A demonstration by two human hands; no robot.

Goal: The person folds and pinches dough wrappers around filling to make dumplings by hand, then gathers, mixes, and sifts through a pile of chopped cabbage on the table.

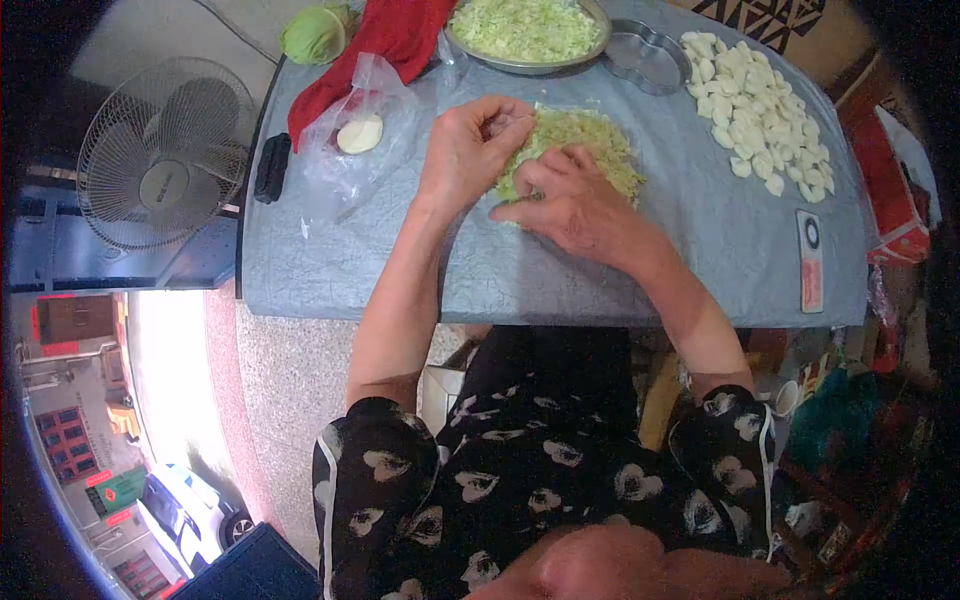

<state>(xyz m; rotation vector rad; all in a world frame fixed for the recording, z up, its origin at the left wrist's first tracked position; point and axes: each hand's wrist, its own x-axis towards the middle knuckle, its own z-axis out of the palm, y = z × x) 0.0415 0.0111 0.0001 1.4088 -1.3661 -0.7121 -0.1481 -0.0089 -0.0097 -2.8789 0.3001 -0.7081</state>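
A flat layer of finely shredded pale-green cabbage [615,145] lies on the table in front of me. At its left edge is my left hand [470,150], thumb and fingers bent together; what they grip is hidden. My right hand [575,205] reaches over the near part of the shreds with curled fingers, its thumb low at the near left edge. I cannot make out what is between its fingers. Both hands touch the cabbage or its edge.
A metal pan [545,68] of chopped cabbage stands at the back, beside a flower-shaped tin [648,58]. Many white pieces [750,105] lie at right, near a phone-like object [811,262]. At left are a plastic bag [345,185], red cloth [375,70], whole cabbage [318,36] and fan [165,160].
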